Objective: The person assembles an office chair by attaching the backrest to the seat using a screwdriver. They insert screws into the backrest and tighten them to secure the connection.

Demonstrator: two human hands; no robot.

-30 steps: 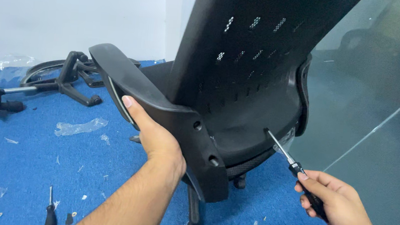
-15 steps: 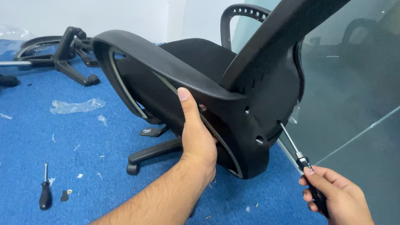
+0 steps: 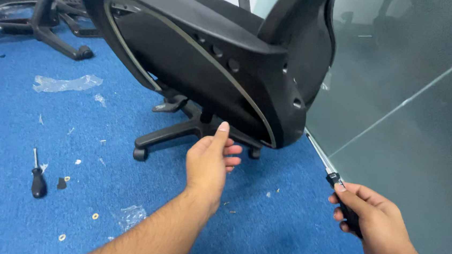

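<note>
left hand (image 3: 210, 160) fingers released near chair (image 3: 210, 50); right hand (image 3: 371, 222) grasping screwdriver (image 3: 335, 178).

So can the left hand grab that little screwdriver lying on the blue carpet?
Probably yes. The left hand is empty and open, and only bare blue carpet lies between it and the small screwdriver.

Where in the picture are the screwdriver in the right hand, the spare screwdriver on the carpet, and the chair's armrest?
Screwdriver in the right hand (image 3: 339, 185), head view, on the black handle just above the fist.
Spare screwdriver (image 3: 38, 182), head view, on its black handle.
Armrest (image 3: 191, 19), head view, on its top pad.
</note>
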